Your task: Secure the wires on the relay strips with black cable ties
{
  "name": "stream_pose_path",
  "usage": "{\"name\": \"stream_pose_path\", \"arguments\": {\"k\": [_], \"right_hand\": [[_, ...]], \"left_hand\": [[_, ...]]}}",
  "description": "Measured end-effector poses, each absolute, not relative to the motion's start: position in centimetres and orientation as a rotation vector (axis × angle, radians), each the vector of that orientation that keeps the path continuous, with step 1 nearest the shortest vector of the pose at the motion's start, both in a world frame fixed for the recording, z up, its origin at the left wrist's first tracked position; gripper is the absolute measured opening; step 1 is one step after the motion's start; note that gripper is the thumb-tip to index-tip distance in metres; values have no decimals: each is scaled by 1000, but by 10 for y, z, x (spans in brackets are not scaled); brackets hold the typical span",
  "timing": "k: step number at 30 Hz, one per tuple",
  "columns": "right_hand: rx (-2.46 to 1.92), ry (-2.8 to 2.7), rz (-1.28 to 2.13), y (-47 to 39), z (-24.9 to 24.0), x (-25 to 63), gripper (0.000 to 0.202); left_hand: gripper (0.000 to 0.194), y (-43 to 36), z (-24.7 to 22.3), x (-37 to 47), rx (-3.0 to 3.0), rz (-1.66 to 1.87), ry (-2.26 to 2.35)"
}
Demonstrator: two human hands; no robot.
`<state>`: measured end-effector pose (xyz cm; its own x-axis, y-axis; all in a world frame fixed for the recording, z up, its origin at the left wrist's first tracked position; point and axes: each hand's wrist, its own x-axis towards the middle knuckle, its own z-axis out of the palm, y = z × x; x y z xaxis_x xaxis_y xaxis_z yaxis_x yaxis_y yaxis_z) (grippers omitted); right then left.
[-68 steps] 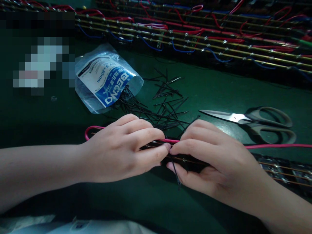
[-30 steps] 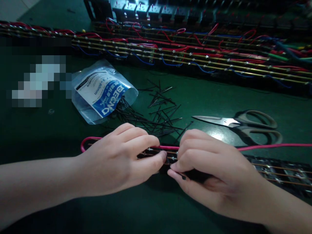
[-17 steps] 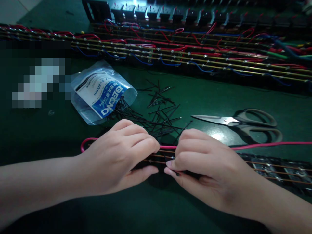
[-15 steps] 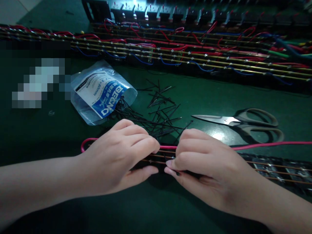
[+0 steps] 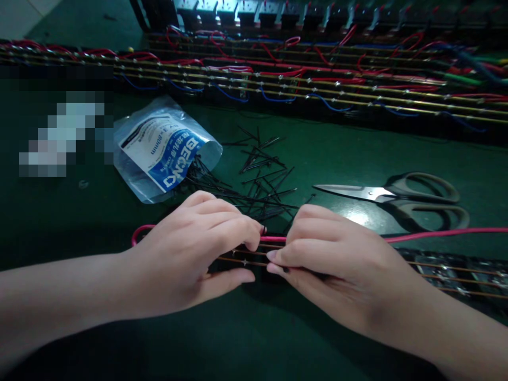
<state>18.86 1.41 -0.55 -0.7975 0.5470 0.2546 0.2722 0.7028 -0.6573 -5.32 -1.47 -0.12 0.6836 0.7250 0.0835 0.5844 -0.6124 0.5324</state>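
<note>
My left hand lies across a strip with copper-coloured rods, its thumb held apart from the bent fingers. A pink-red wire runs along the strip's far edge and passes under both hands. In a pinch between thumb and index finger, my right hand has a black cable tie, mostly hidden by the fingers. A small black piece shows at my left index fingertip; whether it is part of that tie I cannot tell. Loose black cable ties are scattered just beyond my hands.
A clear plastic bag with a blue-and-white label spills cable ties at left centre. Scissors lie to the right, blades pointing left. Long wired strips with red and blue wires stretch across the back of the green table.
My right hand's pinch has risen slightly toward the wire, and less of the cable tie shows. My left index fingertip has shifted a little, with a black piece now visible there.
</note>
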Motion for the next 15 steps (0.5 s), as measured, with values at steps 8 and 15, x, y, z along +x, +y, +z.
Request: {"name": "stream_pose_path", "arguments": {"k": [8,15], "right_hand": [[-700,-2419,942,13,-2,190,18],[-743,-2402,904,15,-3,191,14]], "left_hand": [[38,-13,-4,-56,2449,452,996],[43,-14,-5,-59,2432,534,979]]}}
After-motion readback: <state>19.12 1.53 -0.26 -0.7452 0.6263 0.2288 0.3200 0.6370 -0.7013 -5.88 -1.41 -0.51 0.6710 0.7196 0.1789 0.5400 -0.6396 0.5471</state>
